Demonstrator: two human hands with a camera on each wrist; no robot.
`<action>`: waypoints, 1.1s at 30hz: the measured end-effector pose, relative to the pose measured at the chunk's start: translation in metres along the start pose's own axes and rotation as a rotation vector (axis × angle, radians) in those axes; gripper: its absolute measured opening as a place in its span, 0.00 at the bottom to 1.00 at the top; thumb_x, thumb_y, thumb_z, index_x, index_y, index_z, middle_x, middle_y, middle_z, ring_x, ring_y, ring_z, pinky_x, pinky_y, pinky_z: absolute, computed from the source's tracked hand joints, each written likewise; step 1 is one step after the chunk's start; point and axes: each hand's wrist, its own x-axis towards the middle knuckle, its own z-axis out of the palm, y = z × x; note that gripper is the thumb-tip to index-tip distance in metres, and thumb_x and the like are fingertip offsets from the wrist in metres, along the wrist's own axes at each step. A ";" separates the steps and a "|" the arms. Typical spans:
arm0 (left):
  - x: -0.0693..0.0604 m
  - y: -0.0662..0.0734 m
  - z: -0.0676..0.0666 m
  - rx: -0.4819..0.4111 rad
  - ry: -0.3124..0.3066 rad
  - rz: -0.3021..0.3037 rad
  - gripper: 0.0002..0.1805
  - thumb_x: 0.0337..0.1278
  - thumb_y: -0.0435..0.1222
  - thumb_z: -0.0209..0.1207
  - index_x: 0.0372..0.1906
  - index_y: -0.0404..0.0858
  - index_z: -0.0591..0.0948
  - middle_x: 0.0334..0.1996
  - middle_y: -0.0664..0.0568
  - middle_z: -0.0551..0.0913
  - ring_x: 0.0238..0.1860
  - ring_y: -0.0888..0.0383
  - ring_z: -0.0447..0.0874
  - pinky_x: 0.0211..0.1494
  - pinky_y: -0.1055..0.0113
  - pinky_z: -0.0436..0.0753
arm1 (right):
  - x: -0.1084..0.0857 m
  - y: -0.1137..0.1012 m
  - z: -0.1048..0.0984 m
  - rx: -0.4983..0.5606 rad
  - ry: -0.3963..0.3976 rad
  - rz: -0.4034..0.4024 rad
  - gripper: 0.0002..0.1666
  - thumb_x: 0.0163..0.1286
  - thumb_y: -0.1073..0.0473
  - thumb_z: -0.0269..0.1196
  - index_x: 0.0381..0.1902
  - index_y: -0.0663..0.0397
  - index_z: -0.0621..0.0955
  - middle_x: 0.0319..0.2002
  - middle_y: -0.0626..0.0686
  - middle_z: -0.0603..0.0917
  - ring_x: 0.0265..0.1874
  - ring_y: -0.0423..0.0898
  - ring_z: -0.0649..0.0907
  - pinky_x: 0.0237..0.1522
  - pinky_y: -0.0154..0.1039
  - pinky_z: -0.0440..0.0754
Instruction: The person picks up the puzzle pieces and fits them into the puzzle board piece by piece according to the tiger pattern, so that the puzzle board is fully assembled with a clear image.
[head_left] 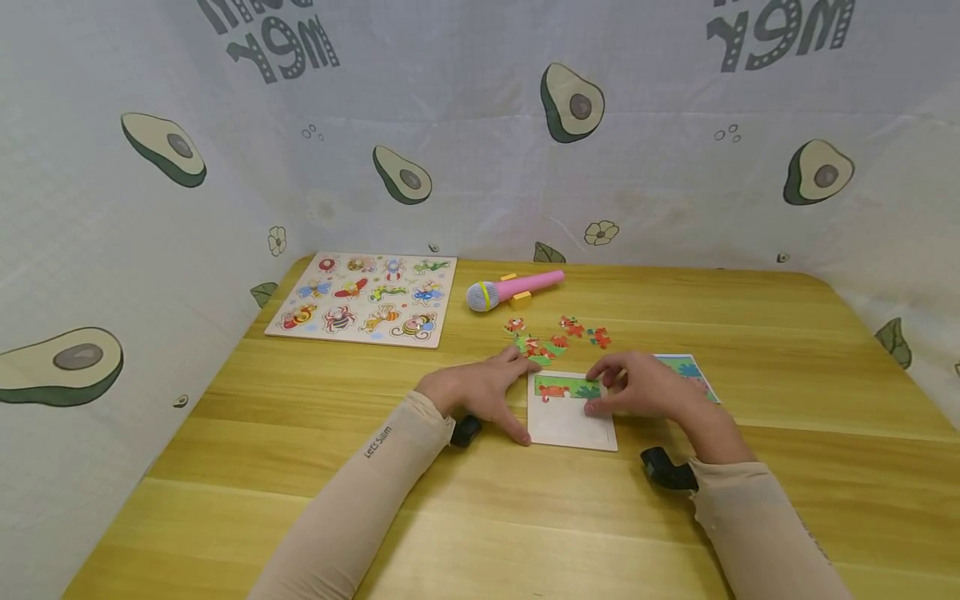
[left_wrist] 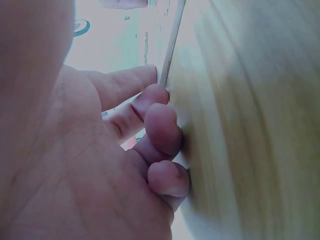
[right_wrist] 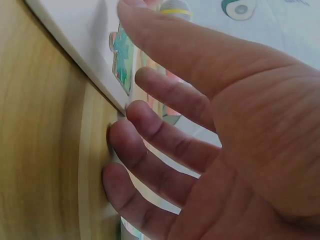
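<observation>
A white puzzle board (head_left: 572, 427) lies on the table, with joined green and red pieces (head_left: 553, 390) along its top. My left hand (head_left: 480, 390) spans its left side, thumb at the lower corner and fingers at the upper one; in the left wrist view that hand (left_wrist: 110, 150) touches the board edge (left_wrist: 172, 45). Over the upper right part my right hand (head_left: 645, 387) has its thumb and forefinger around the dark green piece. The right wrist view has this hand (right_wrist: 200, 130) with relaxed, bent fingers beside the board (right_wrist: 80, 30) and its piece (right_wrist: 123, 65).
Loose red and green pieces (head_left: 534, 346) lie behind the board. Farther back are a pink toy microphone (head_left: 528, 285) and, at the left, an insect picture board (head_left: 360, 300). A printed card (head_left: 701, 375) is partly behind my right hand. A patterned curtain (head_left: 480, 108) surrounds the table.
</observation>
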 end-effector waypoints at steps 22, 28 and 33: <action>-0.001 0.000 0.000 -0.013 0.006 0.016 0.59 0.41 0.56 0.78 0.78 0.45 0.60 0.61 0.55 0.61 0.64 0.59 0.62 0.68 0.65 0.65 | -0.005 0.003 -0.004 -0.015 -0.083 -0.001 0.44 0.45 0.43 0.83 0.59 0.53 0.82 0.50 0.58 0.77 0.44 0.54 0.75 0.45 0.49 0.77; 0.000 0.000 -0.001 -0.023 0.006 0.018 0.59 0.41 0.55 0.78 0.78 0.45 0.60 0.61 0.55 0.61 0.64 0.59 0.62 0.68 0.65 0.65 | -0.005 0.005 -0.004 -0.010 -0.083 0.010 0.44 0.45 0.44 0.83 0.59 0.53 0.81 0.51 0.60 0.77 0.45 0.55 0.75 0.46 0.51 0.78; 0.000 -0.001 -0.001 -0.018 0.001 0.017 0.58 0.43 0.55 0.77 0.78 0.46 0.59 0.60 0.55 0.61 0.64 0.59 0.62 0.68 0.65 0.64 | -0.005 0.005 -0.004 -0.011 -0.082 0.008 0.44 0.44 0.44 0.83 0.58 0.53 0.81 0.51 0.60 0.77 0.45 0.55 0.75 0.46 0.52 0.78</action>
